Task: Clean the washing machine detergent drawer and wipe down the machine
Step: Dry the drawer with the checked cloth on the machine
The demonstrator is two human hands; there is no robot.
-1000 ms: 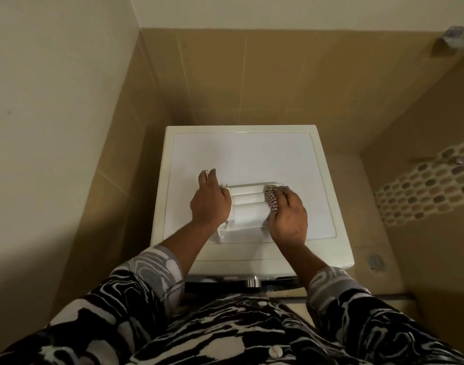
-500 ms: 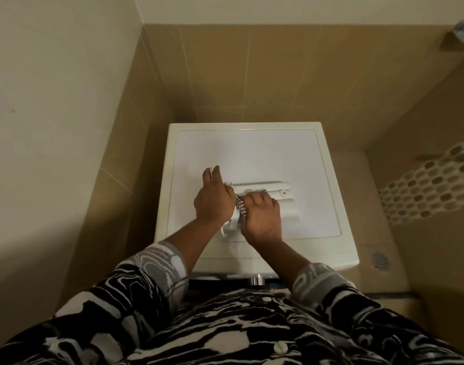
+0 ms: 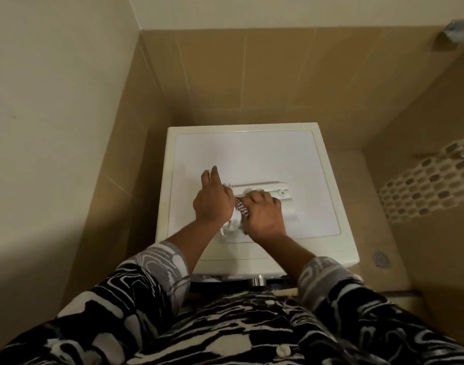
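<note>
Head view, the only one: the detergent drawer (image 3: 271,193) lies out of its slot, flat on the white top of the washing machine (image 3: 252,154). It runs lengthwise from 9 to 3 o'clock, toward the front edge. I judge it is up here because the flat top makes a firm bench where I can bear down on it.

My left hand (image 3: 212,204) sits at the drawer's 9 o'clock end. The fingers that show are straight and point to 12, pressing against the drawer so it cannot slide; the thumb is hidden. My right hand (image 3: 262,214) is curled tight round a small checked cloth (image 3: 240,206), knuckles up, working it into the drawer's left part just beside the left hand. The cloth peeps out between the two hands. This hand covers the compartments beneath it, so I cannot tell how clean they are. The drawer's 3 o'clock end lies bare.

A tan tiled wall (image 3: 252,83) stands close behind the machine at 12 and beside it at 9, leaving little elbow room on my left. At 3 o'clock a mosaic band (image 3: 423,185) runs along the side wall, and at 4 a floor drain (image 3: 381,258) sits low. A chrome knob (image 3: 256,281) shows under the front edge at 6, between my patterned sleeves (image 3: 157,262). With the drawer lying on the top, I judge the wiping of the machine itself is not yet done.
</note>
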